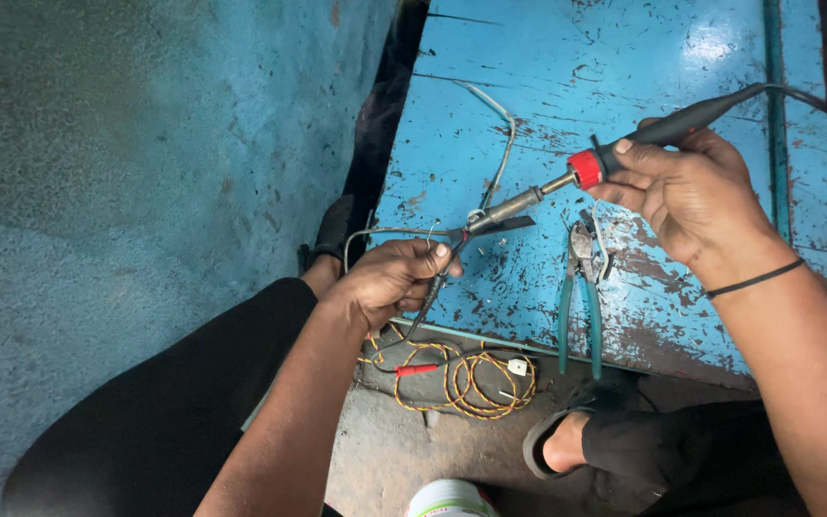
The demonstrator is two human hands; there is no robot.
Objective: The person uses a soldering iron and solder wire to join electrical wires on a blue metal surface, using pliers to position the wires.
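Observation:
My right hand [691, 191] grips a soldering iron [586, 169] with a black handle and red collar; its metal tip points down-left to a wire joint [472, 222]. My left hand [394, 278] pinches a thin probe or wire end [444, 263] at that joint, over the near edge of a worn blue painted surface [547, 86]. A thin pale wire [504, 144] curls away from the joint across the blue surface.
Pliers with green handles [578, 297] lie on the blue surface right of my left hand. A coil of yellow-and-red twisted wire [461, 381] lies on the grey floor below. My sandalled foot [567, 442] and a white round lid [450, 500] are near the bottom edge.

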